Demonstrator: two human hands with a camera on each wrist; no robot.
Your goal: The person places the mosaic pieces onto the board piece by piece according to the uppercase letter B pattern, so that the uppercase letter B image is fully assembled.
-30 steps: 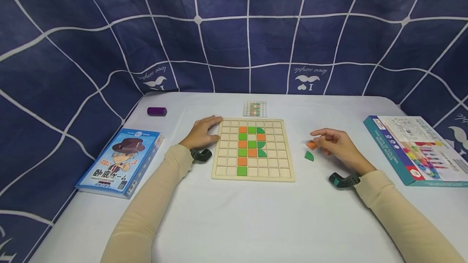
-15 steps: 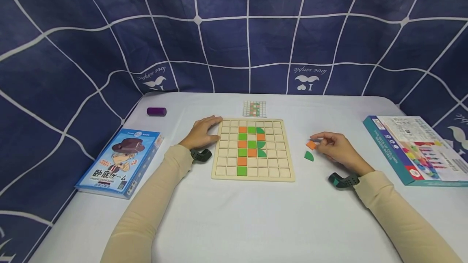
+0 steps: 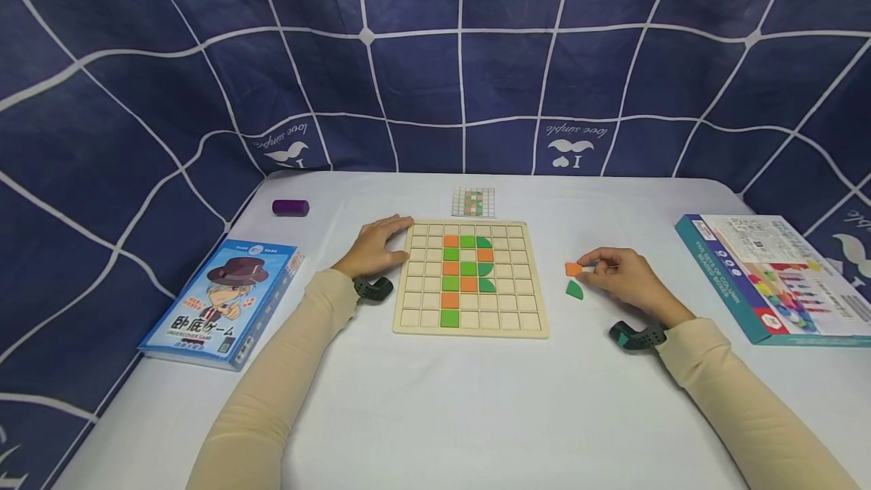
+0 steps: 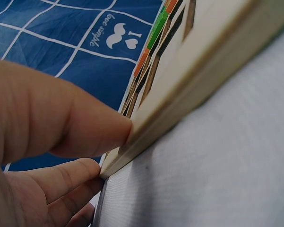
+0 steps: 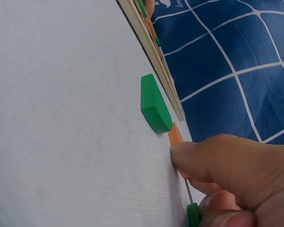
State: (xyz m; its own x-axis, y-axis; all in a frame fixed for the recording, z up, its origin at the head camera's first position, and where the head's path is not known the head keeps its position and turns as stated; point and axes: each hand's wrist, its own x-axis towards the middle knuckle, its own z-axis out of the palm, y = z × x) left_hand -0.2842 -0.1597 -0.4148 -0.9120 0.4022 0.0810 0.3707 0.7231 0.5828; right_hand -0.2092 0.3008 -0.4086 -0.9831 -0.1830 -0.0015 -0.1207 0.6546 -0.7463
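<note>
My left hand point(image 3: 373, 248) touches the left edge of a wooden grid board point(image 3: 401, 308), thumb and fingertips at its rim. Orange, green and dark-green tiles form a pattern in the board's cells. Right of the board, my right hand point(image 3: 622, 278) pinches an orange square tile point(image 3: 572, 269) between thumb and forefinger, low over the table. Just in front of it lies a dark-green quarter-round tile point(image 3: 574, 290), seen as a thick green block point(image 5: 153, 106) in the right wrist view. Another green piece point(image 5: 193, 215) shows there, partly hidden beside the curled fingers.
A small pattern card point(image 3: 473, 202) lies behind the board. A blue game box point(image 3: 221, 301) sits at left, with a purple cylinder point(image 3: 290, 208) behind it. At right lies a teal-edged box point(image 3: 782, 278). A dark-blue gridded cloth point(image 3: 422, 74) hangs behind the white table.
The right thumb and forefinger have closed on the orange tile, which has shifted slightly left. The left hand and board have stayed in place.
</note>
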